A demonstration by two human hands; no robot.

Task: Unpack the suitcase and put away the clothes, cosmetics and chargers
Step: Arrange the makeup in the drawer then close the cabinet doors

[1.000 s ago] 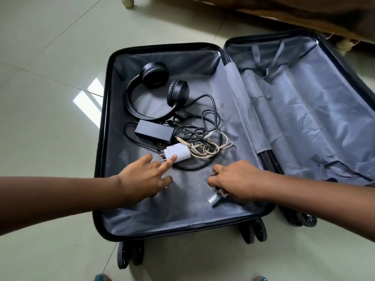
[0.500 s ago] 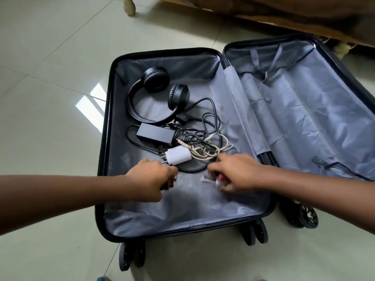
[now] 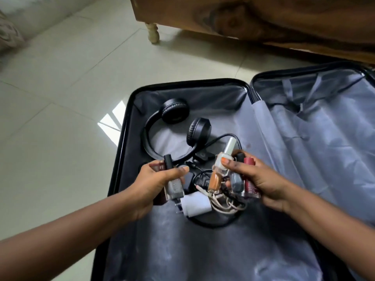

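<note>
The black suitcase (image 3: 121,142) lies open on the floor, grey lining showing. My left hand (image 3: 156,185) grips a grey nail polish bottle (image 3: 175,186) with a black cap, and a dark red one behind it. My right hand (image 3: 255,179) holds several small cosmetic bottles: a pale one with a silver cap (image 3: 225,157), an orange one (image 3: 215,180), a grey one (image 3: 236,182) and a dark red one (image 3: 250,179). Both hands hover above the left half. Below them lie black headphones (image 3: 176,116), a white charger plug (image 3: 195,203), a cream cable (image 3: 223,203) and black cables (image 3: 203,179).
A wooden bed frame (image 3: 263,23) with a pale turned leg (image 3: 153,33) stands beyond the suitcase. Pale floor tiles (image 3: 60,98) spread to the left. The suitcase's right half (image 3: 324,138) holds only grey lining and straps.
Both hands have risen from the suitcase floor, now holding small cosmetic bottles up in the air. The view has tilted up, showing more of the bed frame.
</note>
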